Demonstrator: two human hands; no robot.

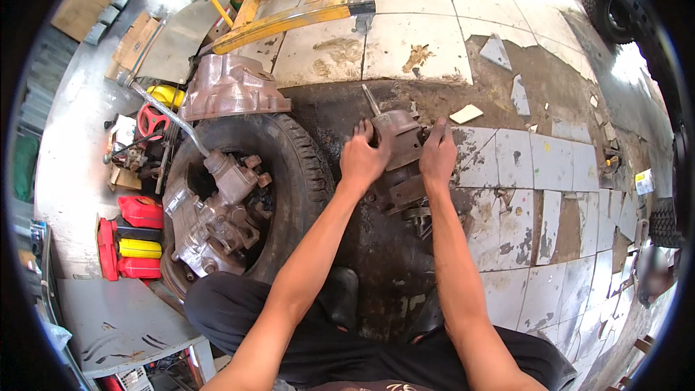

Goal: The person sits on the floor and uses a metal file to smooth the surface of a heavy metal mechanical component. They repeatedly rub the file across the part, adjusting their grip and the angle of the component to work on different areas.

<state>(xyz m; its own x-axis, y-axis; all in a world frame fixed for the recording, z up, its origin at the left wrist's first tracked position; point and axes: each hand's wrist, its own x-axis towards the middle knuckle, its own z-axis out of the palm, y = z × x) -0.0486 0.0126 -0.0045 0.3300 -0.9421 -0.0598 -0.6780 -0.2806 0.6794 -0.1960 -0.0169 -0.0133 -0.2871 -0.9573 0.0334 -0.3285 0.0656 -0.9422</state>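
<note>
A greasy metal gearbox part point(400, 163) with a thin shaft sticking up lies on the oily floor in front of me. My left hand point(364, 157) grips its left side, fingers curled over the top edge. Over on the part's right side, my right hand point(437, 153) presses with the fingers wrapped onto the metal. Both forearms reach in from the lower edge.
A tyre point(289, 174) lies flat to the left with a large gear housing and lever point(217, 210) resting in it. Another metal casing point(230, 87) sits behind it, a yellow hoist frame point(289, 18) beyond. Red and yellow cases point(134, 246) stand at left. Broken tiles cover the floor point(536, 174).
</note>
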